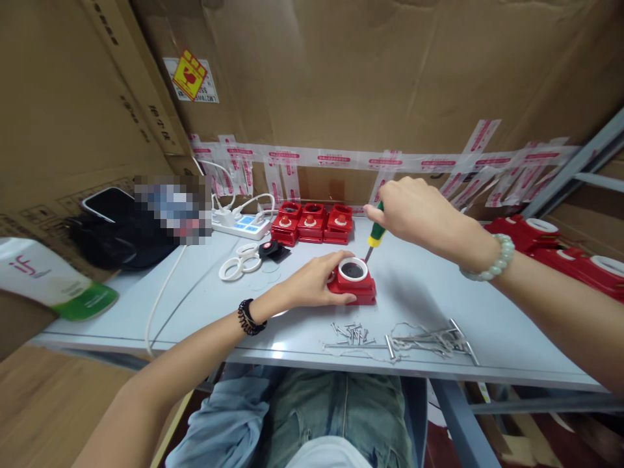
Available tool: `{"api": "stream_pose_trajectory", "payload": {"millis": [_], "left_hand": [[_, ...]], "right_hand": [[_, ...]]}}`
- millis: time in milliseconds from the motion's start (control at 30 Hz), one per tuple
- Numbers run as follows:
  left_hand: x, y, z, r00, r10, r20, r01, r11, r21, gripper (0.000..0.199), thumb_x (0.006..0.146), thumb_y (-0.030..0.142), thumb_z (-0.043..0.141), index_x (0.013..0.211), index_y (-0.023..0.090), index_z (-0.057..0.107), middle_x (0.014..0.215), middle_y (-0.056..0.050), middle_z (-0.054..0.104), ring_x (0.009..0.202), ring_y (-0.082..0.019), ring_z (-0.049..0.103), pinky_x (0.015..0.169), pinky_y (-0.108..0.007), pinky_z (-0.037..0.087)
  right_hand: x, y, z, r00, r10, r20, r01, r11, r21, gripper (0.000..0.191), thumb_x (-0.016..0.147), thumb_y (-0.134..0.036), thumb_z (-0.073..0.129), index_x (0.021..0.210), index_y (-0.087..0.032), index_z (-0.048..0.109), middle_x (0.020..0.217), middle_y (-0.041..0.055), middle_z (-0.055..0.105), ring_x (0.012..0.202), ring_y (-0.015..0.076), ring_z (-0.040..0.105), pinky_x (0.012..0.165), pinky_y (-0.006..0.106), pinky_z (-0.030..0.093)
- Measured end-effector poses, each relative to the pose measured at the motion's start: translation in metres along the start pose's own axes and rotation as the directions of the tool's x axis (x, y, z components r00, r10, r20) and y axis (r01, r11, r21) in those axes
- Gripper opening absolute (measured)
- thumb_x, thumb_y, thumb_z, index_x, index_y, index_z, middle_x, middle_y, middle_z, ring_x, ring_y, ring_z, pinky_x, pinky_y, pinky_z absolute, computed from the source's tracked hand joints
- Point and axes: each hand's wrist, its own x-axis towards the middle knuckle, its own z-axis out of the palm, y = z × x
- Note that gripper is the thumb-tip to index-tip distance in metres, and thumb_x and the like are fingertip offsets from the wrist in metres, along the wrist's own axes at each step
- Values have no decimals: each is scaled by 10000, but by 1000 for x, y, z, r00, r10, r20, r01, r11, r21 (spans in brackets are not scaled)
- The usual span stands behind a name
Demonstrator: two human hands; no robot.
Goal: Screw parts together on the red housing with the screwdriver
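My right hand [413, 207] is closed round the green and yellow handle of a screwdriver [376, 234]. Its shaft slants down to the back corner of a red box-shaped housing [363, 294]; the exact tip contact is too small to make out. A white ring [353, 279] surrounds the dark round window on top of that housing. From the left, my left hand [316, 281] grips the housing against the table, thumb at the front and fingers behind. In front of it lies a loose pile of screws [355, 334], beside metal T-shaped bars [453, 341] with pale cords.
Three red housings [311, 224] stand at the back, beside a white power strip [244, 225]. White rings [241, 263] and a black part [272, 250] lie left. More red housings [560, 260] sit at right. A bottle [53, 279], black bag [117, 240] and phone [111, 203] occupy the left.
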Motion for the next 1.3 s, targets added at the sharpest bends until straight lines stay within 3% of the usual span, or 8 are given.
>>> {"api": "stream_pose_trajectory", "payload": {"millis": [100,267,500,667,833,1000,1200,1300], "left_hand": [[0,-1,0,1000,9,-3,-9,1000,-8,678,765,462,738,1329,206,463,1257,-113,627,1085,-281,630,931,-409,497],[0,-5,1,1000,19,10,-19,1000,-15,698,760,461,744,1340,210,448,1287,-111,616,1118,-285,621,957,-409,487],[0,-2,-1,1000,8,9,-8,1000,-16,674,763,446,744,1327,214,455,1297,-106,609,1130,-280,614,970,-405,483],[-1,-2,-1,1000,7,10,-7,1000,-18,683,776,479,727,1345,226,447,1295,-106,610,1124,-281,614,959,-413,489],[-1,-3,0,1000,7,9,-7,1000,-20,685,773,477,727,1348,226,453,1301,-106,607,1121,-278,614,958,-415,486],[0,-3,-2,999,6,40,-7,1000,7,678,783,485,722,1343,225,443,1285,-99,613,1100,-274,619,924,-397,493],[4,-1,-8,994,-6,109,4,1000,26,656,786,502,714,1319,230,445,1235,-100,626,1052,-277,631,891,-387,495],[5,1,-11,992,-2,129,1,1000,12,628,786,499,713,1295,230,462,1200,-91,637,1021,-266,639,870,-371,503]], "right_hand": [[4,-3,-10,979,-79,190,119,971,-209,230,878,-419,544,805,-205,583,639,61,558,612,213,519,568,348,339],[5,-1,-27,888,-78,453,116,992,-57,244,822,-301,631,1046,-255,549,751,15,633,598,175,537,554,309,353],[3,8,-21,967,-17,253,72,975,-210,269,857,-458,590,748,-220,528,598,33,534,536,171,461,536,330,293],[2,1,-26,899,-145,413,145,989,32,192,762,-300,638,907,-253,522,736,1,600,574,156,487,544,307,342],[3,1,-23,959,0,285,29,995,-98,209,798,-402,624,861,-237,511,665,18,555,543,172,468,523,318,325],[6,-4,-23,908,-124,400,106,992,67,262,692,-192,652,909,-241,514,820,7,628,652,159,522,571,295,364],[8,-4,-22,944,4,331,33,994,-107,211,811,-425,598,849,-227,536,745,42,617,650,192,518,560,320,342],[10,-1,-23,930,-27,368,47,998,-46,178,774,-308,613,915,-234,533,821,40,648,673,185,538,559,308,352]]}}
